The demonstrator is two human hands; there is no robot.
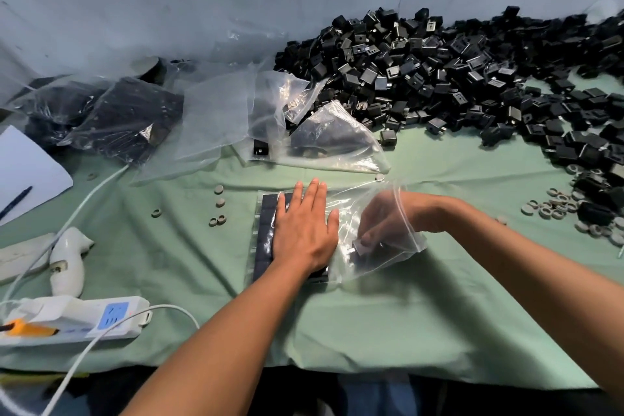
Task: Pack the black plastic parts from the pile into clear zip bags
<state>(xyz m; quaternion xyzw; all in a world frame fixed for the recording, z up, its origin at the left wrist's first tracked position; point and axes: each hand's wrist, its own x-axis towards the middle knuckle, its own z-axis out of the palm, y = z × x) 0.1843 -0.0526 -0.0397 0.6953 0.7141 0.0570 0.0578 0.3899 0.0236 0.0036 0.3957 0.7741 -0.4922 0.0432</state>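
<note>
A white power strip (77, 319), a white sheet of paper (23, 165) with a pen (15, 202), and grey rings (553, 204) lie on green cloth (439, 314).

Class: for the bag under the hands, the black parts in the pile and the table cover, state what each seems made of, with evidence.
Zip bag: thin clear plastic film; see-through, glossy creases.
Black parts: apparently moulded hard plastic; boxy, semi-gloss highlights.
Table cover: probably woven cloth; matte green, soft folds.

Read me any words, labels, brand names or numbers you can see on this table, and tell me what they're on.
No text is readable.
Power strip: blue panel carries marks, too blurred to read.
White sheet: looks blank.
Black plastic parts and clear zip bag: no legible markings.
</note>
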